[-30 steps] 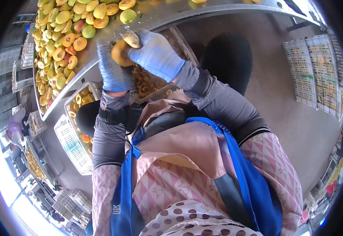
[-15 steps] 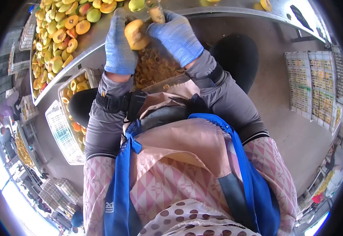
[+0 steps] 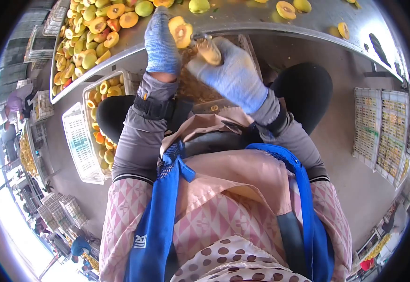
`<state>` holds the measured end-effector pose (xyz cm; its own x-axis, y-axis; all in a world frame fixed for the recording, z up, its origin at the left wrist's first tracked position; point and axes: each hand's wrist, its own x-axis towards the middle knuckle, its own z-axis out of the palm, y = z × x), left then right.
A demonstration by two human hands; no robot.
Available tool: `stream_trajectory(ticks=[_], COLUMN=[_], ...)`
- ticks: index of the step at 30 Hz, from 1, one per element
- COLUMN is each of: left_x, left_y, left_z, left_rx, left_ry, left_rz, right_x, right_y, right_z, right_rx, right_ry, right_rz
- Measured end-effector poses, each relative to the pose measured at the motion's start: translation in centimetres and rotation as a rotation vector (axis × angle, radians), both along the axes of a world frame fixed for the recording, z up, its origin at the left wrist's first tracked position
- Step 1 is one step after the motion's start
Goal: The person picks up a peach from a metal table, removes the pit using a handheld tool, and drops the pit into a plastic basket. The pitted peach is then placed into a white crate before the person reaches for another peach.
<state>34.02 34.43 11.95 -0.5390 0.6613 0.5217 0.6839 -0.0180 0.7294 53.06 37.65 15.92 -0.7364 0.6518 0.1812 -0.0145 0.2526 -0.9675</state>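
My left hand (image 3: 161,46), in a blue knit glove, is closed on a halved yellow fruit (image 3: 181,33) whose cut face with a brownish centre shows. Close to its right, my right hand (image 3: 230,73), gloved in light blue, is wrapped round a small tool (image 3: 208,50) with a tan handle and a metal end near the fruit. Both hands are at the near edge of the metal table (image 3: 247,21). Below them is a bin (image 3: 251,51) of peels and scraps, partly hidden by my hands.
Many halved fruits (image 3: 92,35) are heaped on the table's left side. A white crate (image 3: 85,150) beside a fruit-filled crate (image 3: 128,84) stands at my left. Stacked crates (image 3: 378,127) stand at the right. A person (image 3: 21,98) is far left.
The view has shifted, showing more of the table. The fruit's cut face now shows, and my right hand with the tool has moved slightly away from my left hand.
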Motion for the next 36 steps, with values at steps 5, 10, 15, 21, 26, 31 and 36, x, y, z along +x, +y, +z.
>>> stream_trajectory(ticks=[5, 10, 15, 21, 26, 31, 36], left_x=[-2.0, 1.3, 0.8, 0.9, 4.1, 5.3, 6.1], left_y=[0.0, -0.5, -0.9, -2.4, -3.6, -3.6, -2.6], left_z=[-0.1, 4.2, 3.5, 2.2, 2.0, 2.3, 2.0], left_rx=[0.105, 0.217, 0.331, 0.094, 0.159, 0.029, 0.25], left_ry=[-0.24, -1.262, -1.652, -1.177, -1.098, -0.851, -1.541], left_rz=[0.017, -0.2, -0.297, -0.151, -0.359, -0.353, -0.261], right_x=[-0.6, -1.1, -1.1, -0.6, 0.0, 0.0, -0.1], right_y=[-3.0, -3.7, -4.7, -3.2, 0.5, 0.8, 0.3], right_z=[-1.2, -2.7, -3.7, -1.8, -0.6, -0.7, -1.7], right_rx=[-0.001, -0.017, -0.117, -0.295, 0.076, 0.178, 0.394], right_ry=[-0.154, -0.241, -0.151, 0.113, 0.063, 0.001, 0.05], right_rz=[0.206, 0.236, 0.222, 0.064, -0.174, -0.206, -0.16])
